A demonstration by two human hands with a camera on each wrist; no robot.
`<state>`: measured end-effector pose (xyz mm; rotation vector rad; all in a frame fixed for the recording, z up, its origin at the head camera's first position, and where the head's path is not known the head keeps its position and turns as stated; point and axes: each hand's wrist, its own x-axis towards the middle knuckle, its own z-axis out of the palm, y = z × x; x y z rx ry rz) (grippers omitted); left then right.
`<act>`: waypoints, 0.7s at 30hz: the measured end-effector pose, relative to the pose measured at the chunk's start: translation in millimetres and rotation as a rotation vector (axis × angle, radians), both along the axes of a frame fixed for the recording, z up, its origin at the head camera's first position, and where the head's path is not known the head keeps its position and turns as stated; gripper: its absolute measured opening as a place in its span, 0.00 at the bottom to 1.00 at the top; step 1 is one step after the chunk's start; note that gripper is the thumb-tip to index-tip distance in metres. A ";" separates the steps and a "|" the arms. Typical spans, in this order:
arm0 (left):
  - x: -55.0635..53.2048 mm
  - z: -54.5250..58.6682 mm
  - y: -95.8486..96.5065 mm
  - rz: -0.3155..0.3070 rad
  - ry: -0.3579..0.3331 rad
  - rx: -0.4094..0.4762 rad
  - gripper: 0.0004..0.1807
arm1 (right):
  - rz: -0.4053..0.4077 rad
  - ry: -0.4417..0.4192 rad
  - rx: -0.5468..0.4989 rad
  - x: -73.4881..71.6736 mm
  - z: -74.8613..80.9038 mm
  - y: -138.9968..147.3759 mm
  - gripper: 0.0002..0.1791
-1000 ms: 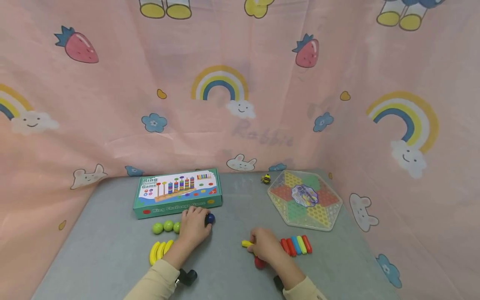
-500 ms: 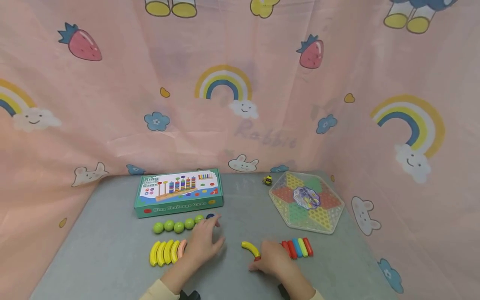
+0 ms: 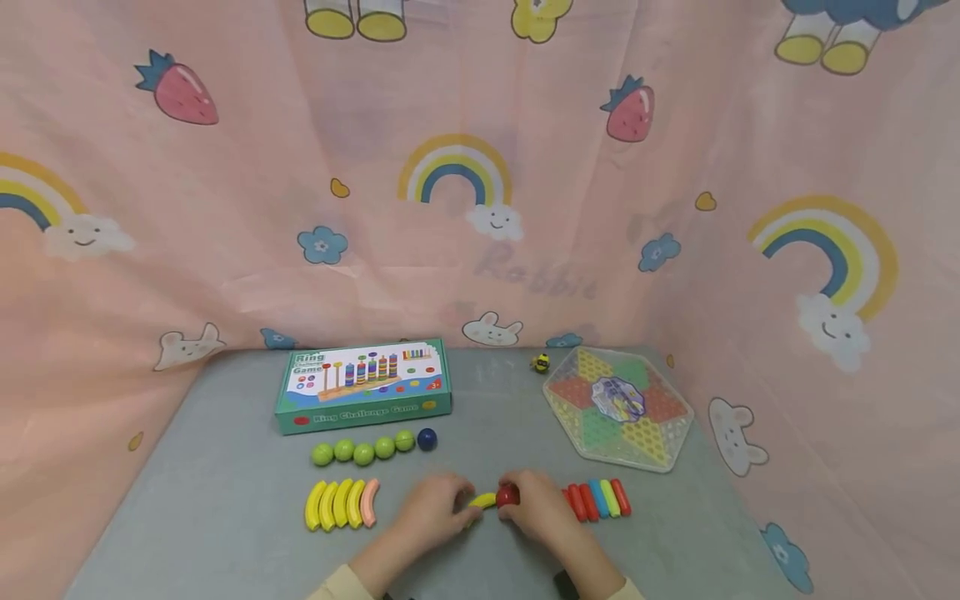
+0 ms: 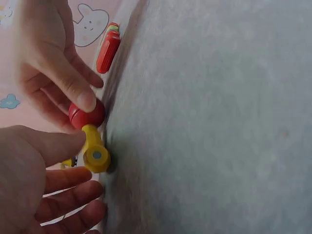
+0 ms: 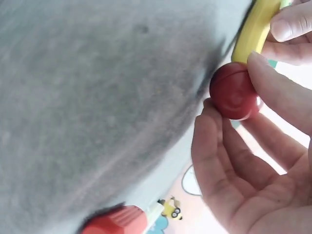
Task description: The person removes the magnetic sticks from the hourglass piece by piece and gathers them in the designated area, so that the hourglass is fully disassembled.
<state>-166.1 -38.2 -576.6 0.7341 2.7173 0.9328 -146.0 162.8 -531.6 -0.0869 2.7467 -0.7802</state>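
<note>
In the head view, both hands meet low at the middle of the table. My left hand [image 3: 429, 510] pinches a small yellow toy banana [image 3: 483, 500] between thumb and fingers. The left wrist view shows a round grey spot on the near end of that banana [image 4: 92, 146]. My right hand [image 3: 542, 507] holds a shiny red ball [image 3: 507, 495] with its thumb and fingertips. A groove runs across the ball [image 5: 234, 91] in the right wrist view. The banana's far end touches the ball.
Left lie several yellow bananas [image 3: 336, 504] and a pink one [image 3: 369, 503]. Behind them run green balls [image 3: 363, 454] and a dark blue ball [image 3: 427, 439]. Coloured sticks [image 3: 600, 500] lie right. Further back are a game box [image 3: 363, 412], a bee figure [image 3: 540, 363] and a hexagonal board [image 3: 618, 408].
My left hand has left the dark blue ball and come right and nearer to the yellow banana. My right hand has let go of the banana and brought the red ball against it.
</note>
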 end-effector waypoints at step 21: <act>8.3 -7.3 20.0 0.103 0.041 0.026 0.07 | 0.059 0.026 -0.105 -3.6 -9.5 10.1 0.20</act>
